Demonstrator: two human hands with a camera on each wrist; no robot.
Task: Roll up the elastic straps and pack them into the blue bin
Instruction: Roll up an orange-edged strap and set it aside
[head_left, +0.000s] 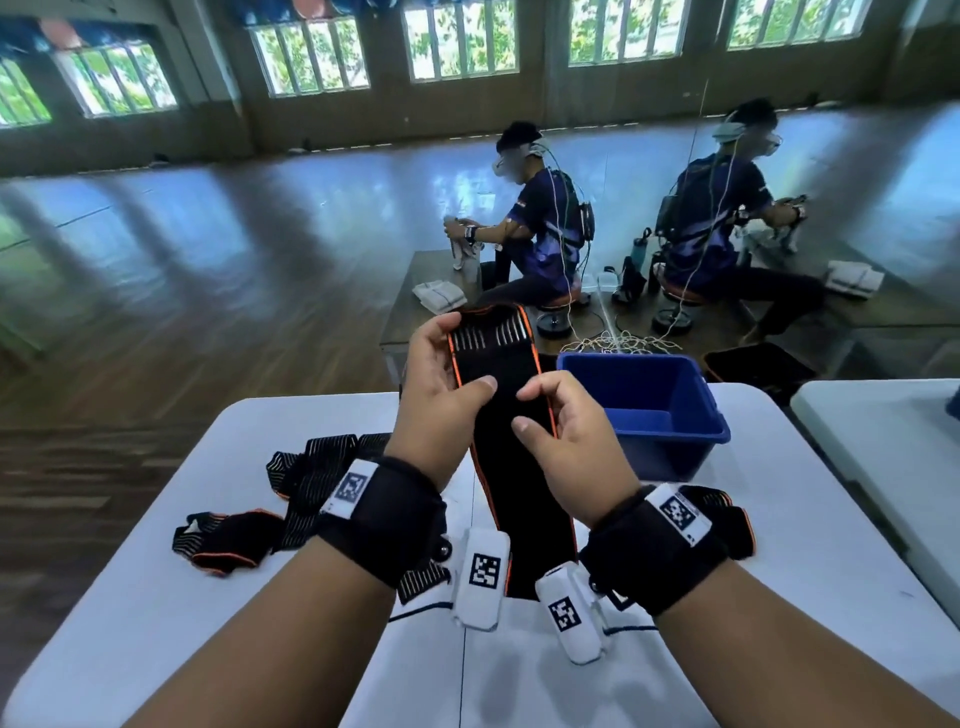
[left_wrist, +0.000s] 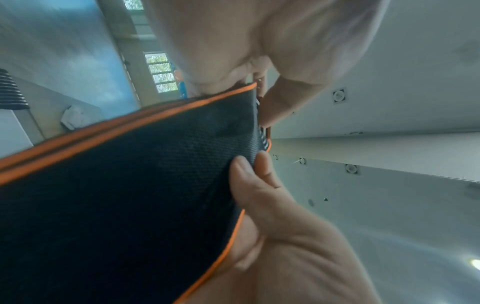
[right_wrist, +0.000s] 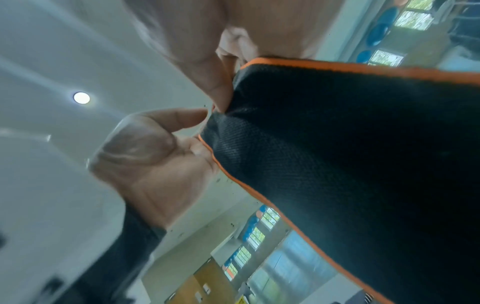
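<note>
Loose straps crowd the desk's left edge, blue bin at its far right; my left grip and right grip both clasp the strap, lengthwise away from me.

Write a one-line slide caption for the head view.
Both hands, left and right, hold a black strap above the table, beside the blue bin.

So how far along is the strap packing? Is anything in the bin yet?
Nothing looks packed: the part of the blue bin that shows holds no strap. In hand is one black strap with orange edging, held flat between the left hand and right hand, not yet rolled. Left to do: this one, plus loose straps lying unrolled on the table.
</note>
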